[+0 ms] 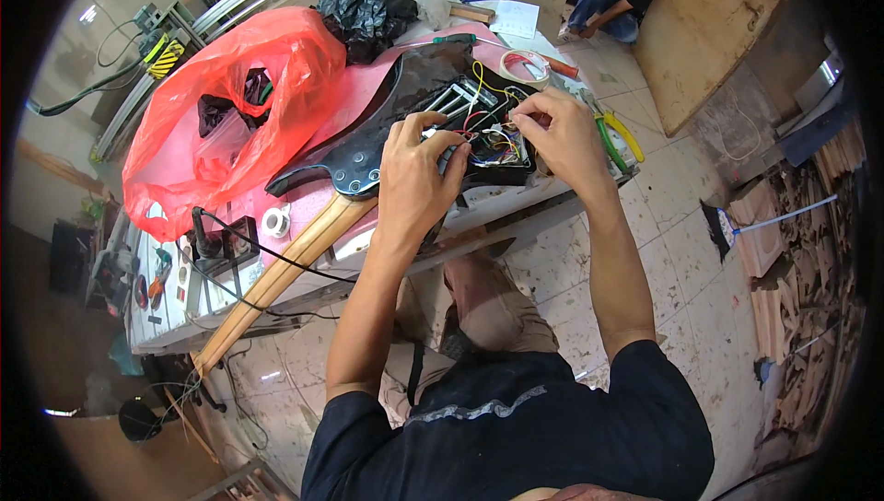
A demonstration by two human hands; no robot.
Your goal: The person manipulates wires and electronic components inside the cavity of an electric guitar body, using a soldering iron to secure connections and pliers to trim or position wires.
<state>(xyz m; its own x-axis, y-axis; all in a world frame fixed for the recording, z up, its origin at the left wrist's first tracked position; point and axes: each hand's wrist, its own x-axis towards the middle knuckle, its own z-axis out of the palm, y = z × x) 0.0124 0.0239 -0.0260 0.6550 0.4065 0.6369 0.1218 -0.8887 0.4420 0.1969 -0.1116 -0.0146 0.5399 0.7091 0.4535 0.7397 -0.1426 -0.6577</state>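
A black electric guitar body (pixel 354 137) lies face down or back up, I cannot tell which, on a pink sheet, its wooden neck (pixel 276 285) pointing to the lower left. Coloured wires (pixel 497 146) and small parts fill its opening. My left hand (pixel 419 169) is over the opening's left side, fingers closed on a thin wire (pixel 467 135). My right hand (pixel 559 137) pinches at the right side, apparently on a wire, too small to be sure. A tape roll (pixel 523 57) and green-and-yellow pliers (pixel 622 137) lie beside the guitar.
A red plastic bag (pixel 166 169), black bag (pixel 364 13), screwdrivers (pixel 451 39) and black cables share the workbench (pixel 147 317). Another person (pixel 608 4) crouches at back right beside a leaning board (pixel 700 40). Wood scraps (pixel 801 308) are piled along the right.
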